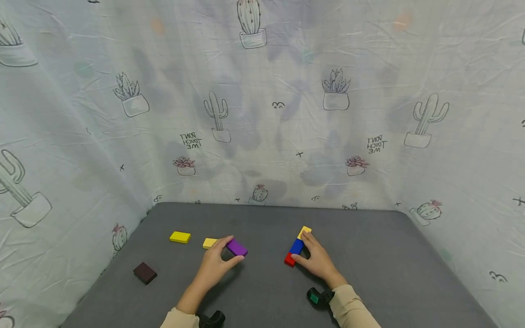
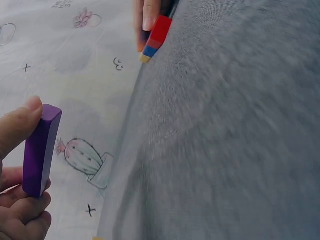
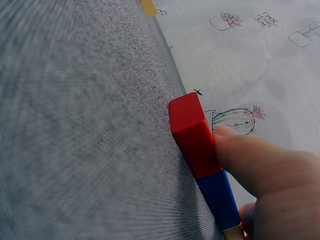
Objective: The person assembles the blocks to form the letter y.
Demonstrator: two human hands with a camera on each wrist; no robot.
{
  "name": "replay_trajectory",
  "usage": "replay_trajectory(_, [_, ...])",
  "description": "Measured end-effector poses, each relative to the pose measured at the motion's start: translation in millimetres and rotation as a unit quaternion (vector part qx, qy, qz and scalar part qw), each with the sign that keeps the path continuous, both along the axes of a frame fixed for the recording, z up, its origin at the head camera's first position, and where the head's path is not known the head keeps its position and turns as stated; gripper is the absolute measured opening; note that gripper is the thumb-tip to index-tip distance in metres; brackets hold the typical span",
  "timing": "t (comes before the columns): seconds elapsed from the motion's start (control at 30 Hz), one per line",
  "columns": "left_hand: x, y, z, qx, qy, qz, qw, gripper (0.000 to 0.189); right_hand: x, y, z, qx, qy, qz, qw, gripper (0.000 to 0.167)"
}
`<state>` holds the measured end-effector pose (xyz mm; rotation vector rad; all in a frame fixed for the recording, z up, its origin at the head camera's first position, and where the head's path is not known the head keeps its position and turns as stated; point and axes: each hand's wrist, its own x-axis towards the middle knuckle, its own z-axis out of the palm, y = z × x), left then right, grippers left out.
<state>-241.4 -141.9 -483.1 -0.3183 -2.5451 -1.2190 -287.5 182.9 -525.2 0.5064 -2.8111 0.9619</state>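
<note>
My left hand [image 1: 215, 264] pinches a purple block [image 1: 237, 248] between thumb and fingertips, raised above the grey table. In the left wrist view the purple block [image 2: 42, 150] stands on end between the thumb and the curled fingers. Over to the right, my right hand [image 1: 320, 259] grips a row of three blocks, set end to end: a red block [image 1: 290, 259] nearest me, a blue block [image 1: 297, 246] in the middle, a pale yellow block [image 1: 305, 230] farthest. Its thumb lies against the red block [image 3: 192, 135]; the fingers reach the pale yellow one.
A bright yellow block [image 1: 180, 237] and a dark brown block [image 1: 145, 273] lie on the left of the grey table [image 1: 262, 291]. Another pale yellow block [image 1: 209, 243] sits partly behind my left hand. A cactus-print curtain [image 1: 279, 136] surrounds the table's back and sides.
</note>
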Motion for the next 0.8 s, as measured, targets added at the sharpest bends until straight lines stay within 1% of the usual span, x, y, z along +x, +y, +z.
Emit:
replay_trajectory(0.1, [-3.0,6.1,1.7,0.007,-0.003,-0.006,1.0,0.068,0.4,-0.6,-0.1,0.0,-0.001,0.0,1.0,0.081])
replay_trajectory(0.3, [-9.8,21.1,0.4,0.016,-0.012,-0.024,0.9995,0.071,-0.1,-0.4,-0.3,0.001,0.003,0.0,1.0,0.081])
replay_trajectory(0.47, [-14.2,39.3,-0.9,0.014,-0.001,-0.047,0.9988,0.071,0.3,0.8,-2.1,-0.002,0.015,-0.001,0.9999,0.081])
replay_trajectory(0.57, [-17.7,50.2,-3.4,0.012,-0.005,-0.058,0.9982,0.071,1.2,0.4,-2.6,-0.001,0.019,-0.001,0.9998,0.081])
replay_trajectory(0.67, [-21.5,60.3,-7.5,0.006,-0.014,-0.063,0.9979,0.072,1.7,-0.6,-1.7,-0.002,0.011,-0.002,0.9999,0.081])
replay_trajectory(0.8, [-26.0,72.1,-12.4,-0.003,-0.023,-0.06,0.9979,0.072,1.1,-1.6,0.6,-0.009,0.004,-0.005,0.9999,0.082])
